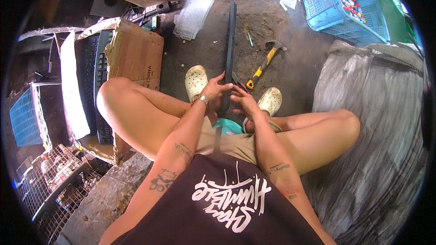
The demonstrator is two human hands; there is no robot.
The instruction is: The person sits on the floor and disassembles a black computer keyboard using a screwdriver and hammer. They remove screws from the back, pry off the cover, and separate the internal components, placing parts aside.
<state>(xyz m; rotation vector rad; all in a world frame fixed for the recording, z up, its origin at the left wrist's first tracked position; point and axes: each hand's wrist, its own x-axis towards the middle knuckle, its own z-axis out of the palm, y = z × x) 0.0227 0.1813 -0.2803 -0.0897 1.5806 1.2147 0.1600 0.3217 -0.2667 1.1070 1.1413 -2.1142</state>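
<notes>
Both hands pinch the long black strip [230, 41]: left hand [215, 90], right hand [243, 102]. Keep it steady; hammer [265, 62] at one o'clock.

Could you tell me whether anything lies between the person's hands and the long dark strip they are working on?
Nothing visible does. The left hand and the right hand both rest directly on the near end of the long dark strip, which runs away over the dirt floor. The hammer lies beside it, apart.
</notes>
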